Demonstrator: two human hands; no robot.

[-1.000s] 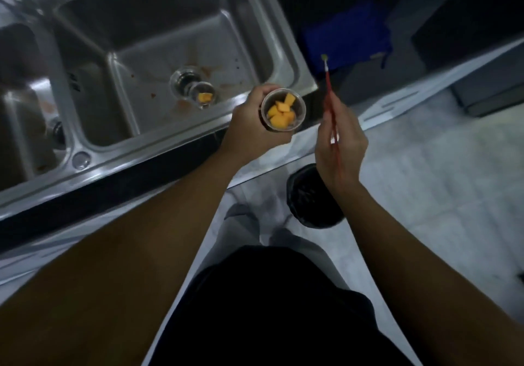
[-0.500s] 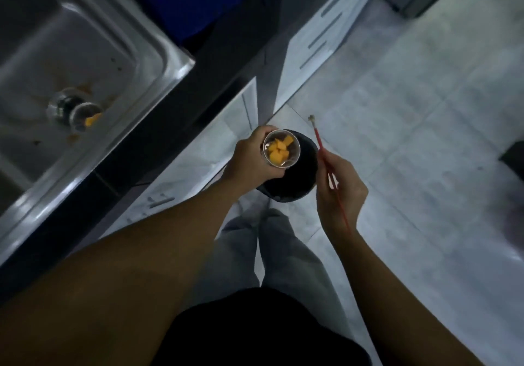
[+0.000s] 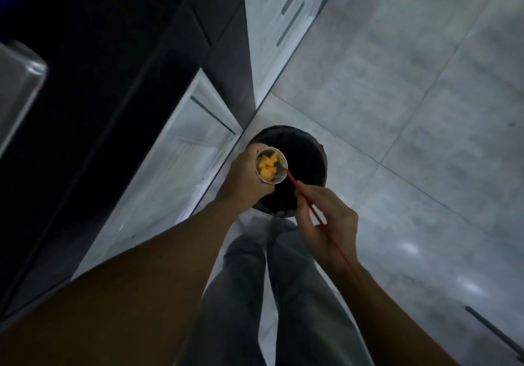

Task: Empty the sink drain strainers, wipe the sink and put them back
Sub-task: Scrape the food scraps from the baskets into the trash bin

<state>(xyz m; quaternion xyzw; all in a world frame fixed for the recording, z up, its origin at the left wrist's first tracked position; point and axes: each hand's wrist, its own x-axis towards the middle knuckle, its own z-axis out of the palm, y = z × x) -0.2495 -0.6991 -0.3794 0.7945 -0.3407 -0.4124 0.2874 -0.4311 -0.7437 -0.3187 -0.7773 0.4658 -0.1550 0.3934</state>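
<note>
Two hands over the bin (image 3: pixel 307 150), one job each. Left hand (image 3: pixel 243 180) wrapped round the strainer (image 3: pixel 271 167), grip clenched on its wall, mouth turned up and slightly toward the right so the yellow scraps (image 3: pixel 267 165) stay put until pushed. Strainer held directly above the bin's dark opening, clear of the rim, so anything dislodged should drop inside rather than on the floor (image 3: pixel 411 96). Right hand (image 3: pixel 326 224) pinching a thin red stick (image 3: pixel 307 204) like a pen, grip closed on its middle, tip reaching over the strainer's rim and into the cup beside the scraps. Stick angled down from the right, likely to lever the pieces loose instead of touching them with fingers. Bin standing on the floor against the cabinet (image 3: pixel 181 172) foot, just ahead of the legs. Only a corner of the sink (image 3: pixel 19 82) showing at the far left, up on the bench. Emptying apparently just begun: scraps still all in the cup. Wiping and refitting not yet done.
</note>
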